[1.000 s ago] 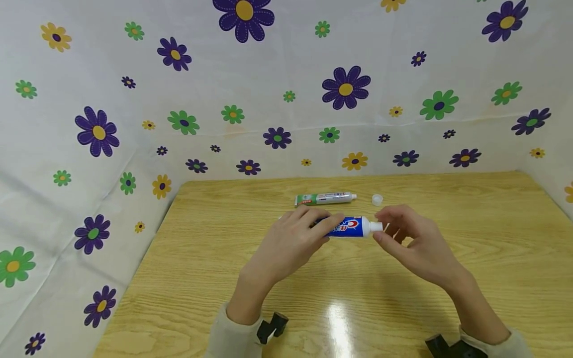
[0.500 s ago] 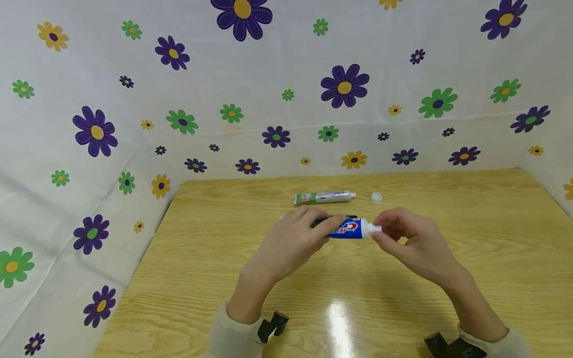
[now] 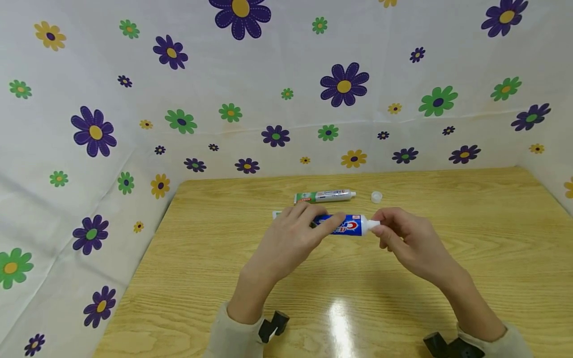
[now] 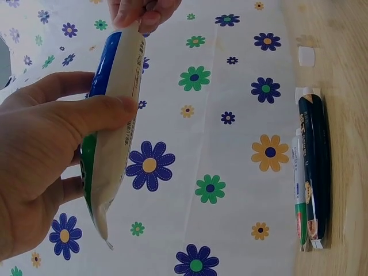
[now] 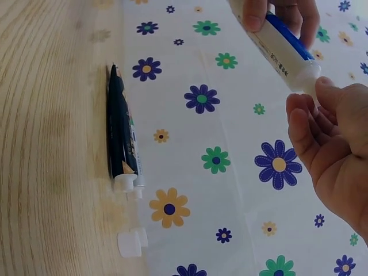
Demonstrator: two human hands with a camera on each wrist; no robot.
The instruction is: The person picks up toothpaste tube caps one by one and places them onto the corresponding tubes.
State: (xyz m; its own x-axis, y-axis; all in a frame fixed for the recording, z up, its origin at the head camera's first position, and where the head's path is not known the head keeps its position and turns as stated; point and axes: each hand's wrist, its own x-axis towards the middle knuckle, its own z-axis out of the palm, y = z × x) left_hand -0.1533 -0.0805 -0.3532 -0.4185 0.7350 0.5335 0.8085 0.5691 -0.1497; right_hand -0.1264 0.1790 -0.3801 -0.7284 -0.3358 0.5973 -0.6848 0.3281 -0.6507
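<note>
My left hand (image 3: 288,241) grips a blue, white and green toothpaste tube (image 4: 118,86) around its body, above the table. In the left wrist view the thumb lies across its white side, and the flat crimped end points down. At the tube's other end, my right hand (image 3: 409,241) pinches the small white tip (image 3: 373,224) between thumb and fingertips. The right wrist view shows the fingers curled in at that tip, hiding most of it. Behind the hands, a silver and green toothpaste tube (image 3: 329,196) lies on the table.
A dark tube (image 4: 314,167) lies beside the silver and green one, mostly hidden by my left hand in the head view. To their right, a loose white cap (image 3: 376,197) rests on the wooden table (image 3: 215,278). A flower-printed cloth (image 3: 264,74) rises behind the table.
My right thumb and fingers have come together on the white tip, where they stood apart around it a second ago. The left hand keeps hold of the tube, which has barely shifted.
</note>
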